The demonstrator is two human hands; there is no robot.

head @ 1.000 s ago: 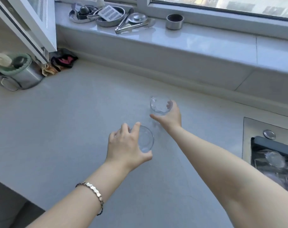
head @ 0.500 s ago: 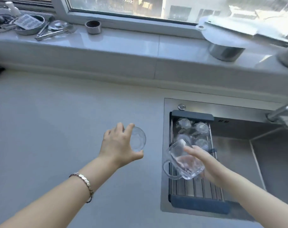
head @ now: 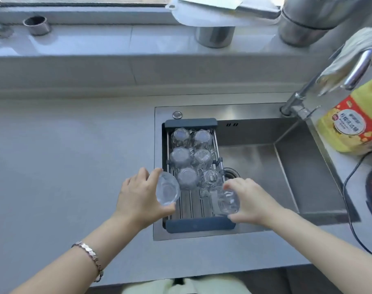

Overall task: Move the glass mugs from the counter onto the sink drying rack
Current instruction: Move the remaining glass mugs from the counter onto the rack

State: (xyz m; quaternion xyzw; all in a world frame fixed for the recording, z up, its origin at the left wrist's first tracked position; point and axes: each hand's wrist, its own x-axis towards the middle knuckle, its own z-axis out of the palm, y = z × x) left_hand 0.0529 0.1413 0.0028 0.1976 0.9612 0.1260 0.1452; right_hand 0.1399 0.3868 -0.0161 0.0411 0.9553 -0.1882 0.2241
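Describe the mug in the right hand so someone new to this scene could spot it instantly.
Find the steel sink, then the drying rack across its left end. The glass mug hangs over the rack's near right corner, gripped by the right hand; unlike the six upturned mugs behind it, it is not yet set down.

Eight glass mugs show in all — six stand upside down on the drying rack (head: 200, 227), in three rows of two, and two more are held over it, one mug (head: 167, 191) in the left hand (head: 138, 197) and one mug (head: 226, 202) in the right hand (head: 249, 200). There is one sink (head: 287, 172), one faucet (head: 327, 79) and one yellow bottle (head: 352, 124) — plus two steel pots (head: 214, 36) and one small metal ring (head: 37, 25) on the windowsill.
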